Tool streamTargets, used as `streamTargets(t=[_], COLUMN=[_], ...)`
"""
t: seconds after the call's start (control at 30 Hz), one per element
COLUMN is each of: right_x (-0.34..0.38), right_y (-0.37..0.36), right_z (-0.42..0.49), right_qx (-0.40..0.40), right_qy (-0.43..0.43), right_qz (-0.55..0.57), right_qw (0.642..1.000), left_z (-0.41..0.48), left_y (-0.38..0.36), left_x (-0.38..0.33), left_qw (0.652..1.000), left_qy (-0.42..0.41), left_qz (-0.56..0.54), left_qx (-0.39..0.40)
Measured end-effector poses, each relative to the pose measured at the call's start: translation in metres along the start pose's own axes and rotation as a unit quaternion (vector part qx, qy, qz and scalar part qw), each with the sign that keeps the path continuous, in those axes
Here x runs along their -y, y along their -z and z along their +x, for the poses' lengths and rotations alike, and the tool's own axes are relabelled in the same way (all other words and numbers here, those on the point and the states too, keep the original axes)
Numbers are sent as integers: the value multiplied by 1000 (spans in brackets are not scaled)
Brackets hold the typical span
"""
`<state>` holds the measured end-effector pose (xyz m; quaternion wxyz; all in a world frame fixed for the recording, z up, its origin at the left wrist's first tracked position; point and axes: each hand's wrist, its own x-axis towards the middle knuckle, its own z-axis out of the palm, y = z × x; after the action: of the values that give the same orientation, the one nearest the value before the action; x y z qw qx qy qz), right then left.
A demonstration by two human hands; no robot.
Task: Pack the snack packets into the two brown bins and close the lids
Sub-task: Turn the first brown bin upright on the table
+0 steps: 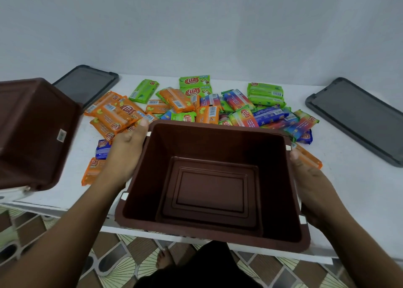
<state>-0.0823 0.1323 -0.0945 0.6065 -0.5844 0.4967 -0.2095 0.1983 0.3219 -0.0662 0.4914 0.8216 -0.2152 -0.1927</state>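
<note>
An empty brown bin (209, 143) sits open side up at the front edge of the white table, held between both hands. My left hand (126, 150) grips its left rim with the thumb on top, and my right hand (309, 178) grips the right rim; the fingers are hidden behind the walls. A second brown bin (32, 130) is at the left, tilted with its bottom toward me and blurred. A pile of orange, green, blue and rainbow snack packets (196, 104) lies behind the held bin. Two grey lids lie flat, one at back left (87, 84) and one at right (359, 117).
The white table (349, 189) ends at a pale wall behind the packets. A few loose packets (93, 170) lie under my left forearm. Patterned floor tiles and my bare foot (164, 257) show below the table's front edge.
</note>
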Motion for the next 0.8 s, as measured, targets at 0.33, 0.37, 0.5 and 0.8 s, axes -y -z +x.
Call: streamTargets(t=[0.33, 0.37, 0.5, 0.8], right_x=[1, 3, 16, 64], right_y=[0, 2, 14, 40], right_z=[14, 13, 12, 21], right_qx=[3, 13, 69, 21], right_qy=[30, 32, 14, 126], right_qz=[-37, -38, -78, -138], right_qw=[999, 999, 994, 982], left_z=[10, 11, 16, 40], left_y=[-5, -5, -2, 27], left_x=[6, 7, 8, 2], left_qw=[1000, 1000, 999, 997], left_qy=[-18, -19, -42, -73], left_qz=[-7, -8, -18, -22], left_qx=[-18, -20, -14, 20])
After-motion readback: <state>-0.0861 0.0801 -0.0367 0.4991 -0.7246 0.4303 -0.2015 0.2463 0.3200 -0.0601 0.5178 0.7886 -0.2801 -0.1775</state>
